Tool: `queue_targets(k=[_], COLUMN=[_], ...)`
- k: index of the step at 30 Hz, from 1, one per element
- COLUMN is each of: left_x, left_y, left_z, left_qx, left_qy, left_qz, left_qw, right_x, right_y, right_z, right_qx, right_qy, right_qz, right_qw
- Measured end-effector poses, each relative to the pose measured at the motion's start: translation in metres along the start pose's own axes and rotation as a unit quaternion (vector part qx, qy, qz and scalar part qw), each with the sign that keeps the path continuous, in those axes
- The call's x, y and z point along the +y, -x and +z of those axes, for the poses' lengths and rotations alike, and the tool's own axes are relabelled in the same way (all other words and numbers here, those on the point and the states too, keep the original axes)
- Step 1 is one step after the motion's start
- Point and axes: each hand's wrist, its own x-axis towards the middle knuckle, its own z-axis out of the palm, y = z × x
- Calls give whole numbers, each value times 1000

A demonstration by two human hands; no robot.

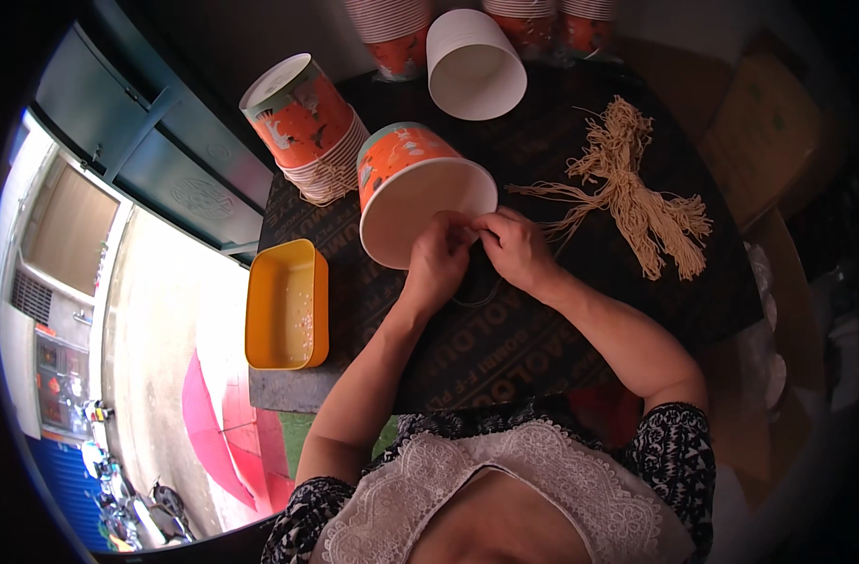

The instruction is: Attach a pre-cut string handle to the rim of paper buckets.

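An orange paper bucket point(406, 155) with a green band lies tipped on the dark table, its white mouth facing me. Right at the lower right of its rim, my left hand point(439, 256) and my right hand point(516, 246) meet with fingertips pinched together. What they pinch is too small to make out. A thin dark line curves on the table just below my fingers. Beyond my right hand lies a bundle of beige cords point(627, 193), some loose strands trailing toward it. A yellow tub point(319, 310) with small pale bits inside stands left of my left forearm.
Nested orange buckets point(303, 127) stand at the back left, with beige cord on their rims. A white bucket point(476, 70) lies at the back, before more stacks point(392, 42). Cardboard point(758, 141) is at the right; a green metal door point(176, 141) and pink umbrella point(218, 423) are left.
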Motion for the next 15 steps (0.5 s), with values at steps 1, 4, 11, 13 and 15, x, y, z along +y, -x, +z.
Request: queue_targets(k=[1,4,11,13,15], left_x=[-1,2,6,5,3], left_y=[0,0,2,3,4], left_z=[0,4,2,2,1], left_qx=[15,46,56,60,66], left_qy=[-48,-127,-232,-243,-253], left_qz=[43,109,122,133,145], left_qw=[998,985,963,959,954], right_x=[0,2,0,-1,-2], right_y=[0,1,2,2,2], right_z=[1,4,6,6,7], right_qx=[1,8,6,10,15], right_qy=[0,-27,-17,-20,-14], right_qz=[0,7,-24,-28,-29], right_qw=[1000,1000,1000,999,999])
